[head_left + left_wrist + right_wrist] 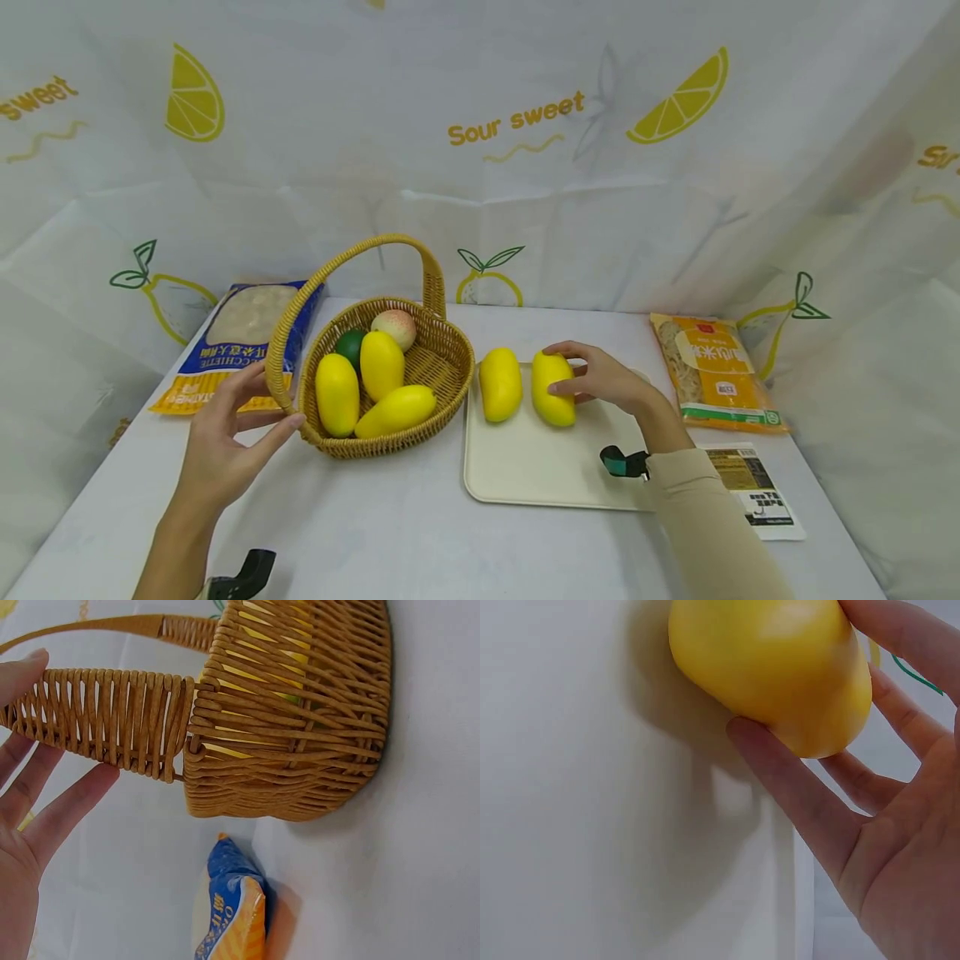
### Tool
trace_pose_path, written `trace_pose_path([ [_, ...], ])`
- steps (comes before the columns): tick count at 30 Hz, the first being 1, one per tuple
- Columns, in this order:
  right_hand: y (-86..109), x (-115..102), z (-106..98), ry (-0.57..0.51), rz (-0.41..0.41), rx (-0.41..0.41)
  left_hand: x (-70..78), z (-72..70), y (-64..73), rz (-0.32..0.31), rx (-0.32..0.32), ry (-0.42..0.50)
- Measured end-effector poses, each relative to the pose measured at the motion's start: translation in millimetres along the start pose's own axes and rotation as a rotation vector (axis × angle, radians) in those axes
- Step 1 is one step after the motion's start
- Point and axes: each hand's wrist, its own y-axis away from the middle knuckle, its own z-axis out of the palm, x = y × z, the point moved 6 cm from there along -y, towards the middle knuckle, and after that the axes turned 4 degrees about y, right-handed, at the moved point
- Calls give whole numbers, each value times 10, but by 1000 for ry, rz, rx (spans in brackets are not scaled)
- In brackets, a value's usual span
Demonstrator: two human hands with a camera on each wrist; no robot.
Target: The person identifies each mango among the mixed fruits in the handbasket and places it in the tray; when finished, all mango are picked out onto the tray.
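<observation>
My left hand (225,442) grips the near side of the handle (333,265) of a wicker basket (442,367); the left wrist view has the thumb above the woven handle (97,712) and the fingers under it. In the basket lie three yellow mangoes, a dark green fruit (350,345) and a pinkish peach (394,329). With thumb and fingers about its sides, my right hand (607,383) holds another mango (551,408) over the cream tray (547,471). From the right wrist view I cannot tell whether this mango (765,667) touches the tray. Left of it, one more mango (500,385) rests on the tray.
Behind the left hand lies a blue and orange pasta bag (247,321). An orange food packet (716,371) sits right of the tray, with a white and brown packet (753,492) nearer, partly behind the right sleeve. A printed cloth (555,225) hangs behind the table.
</observation>
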Motion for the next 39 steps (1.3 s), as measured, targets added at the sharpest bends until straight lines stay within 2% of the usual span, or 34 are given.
trace_pose_path([
  [9,-74,-37,86,-25,17,-1,0,-4,-3,3,2,6],
  [18,-73,-4,95,-53,2,-19,0,8,0,-8,5,0],
  [23,-80,6,92,-62,12,-21,4,1,0,7,7,5],
  [29,-88,5,98,-59,18,-17,12,-4,2,23,7,8],
  [39,-68,13,100,-20,-10,-14,7,4,4,1,10,0],
])
